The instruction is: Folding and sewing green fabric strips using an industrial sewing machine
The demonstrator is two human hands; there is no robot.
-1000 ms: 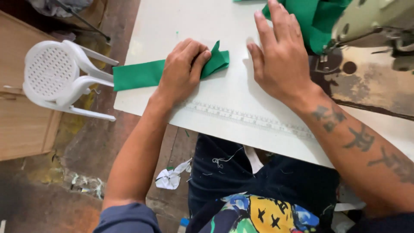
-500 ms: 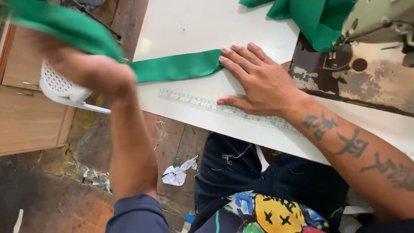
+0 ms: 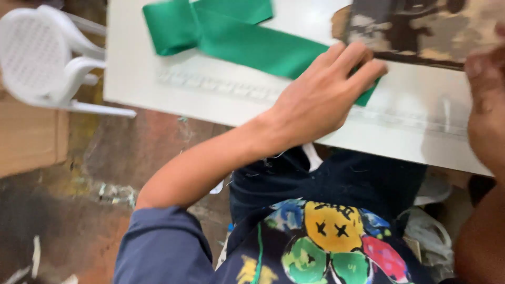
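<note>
A long green fabric strip (image 3: 247, 39) lies across the white table (image 3: 131, 79), folded over itself at its left end. My left hand (image 3: 321, 94) rests flat on the strip's right end, fingers spread and pointing up and right. My right hand (image 3: 486, 115) shows blurred at the right edge, above the table's front edge; whether it holds anything is unclear. A measuring tape (image 3: 221, 87) is fixed along the table's front, just below the strip.
A worn dark sewing machine base (image 3: 421, 26) sits at the table's top right. A white plastic chair (image 3: 42, 58) stands left of the table on a stained floor. My lap in dark trousers is under the table edge.
My left hand came down from holding the strip up at the left and now presses it on the table. My right hand left the fabric and moved to the right edge.
</note>
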